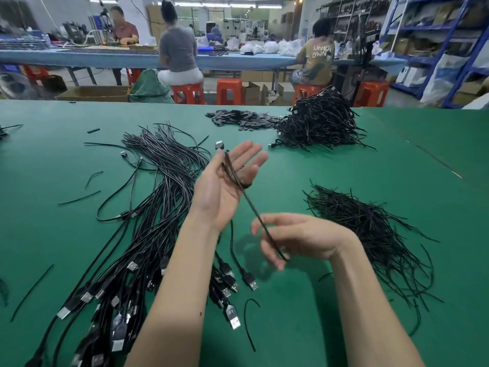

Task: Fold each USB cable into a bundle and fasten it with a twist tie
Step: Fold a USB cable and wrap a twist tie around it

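1. USB cable running as a taut dark line through the middle of the frame, from the upper hand down and to the right toward the lower hand; a plug showing above the upper fingertips, a trailing end dropping to another plug on the green table.
2. Loose cables sprawling across the left half of the frame, plugs toward the bottom; a pile of finished bundles sitting at upper right; twist ties heaped at right, just beside the right forearm.
3. Left hand lying palm up at centre, fingers straight and spread, thumb tucked over the loops across the palm and pinning them there.
4. Right hand sitting below and to the right of it, fingers loosely curled, fingertips pinching the lower end of the stretched run.
5. Judging the step as mid-fold: long axis slanting upper left to lower right, the free length lying on the right hand's side, so bringing that end back up onto the left palm looks like the next loop. Right hand also nearer the twist ties for the fastening.
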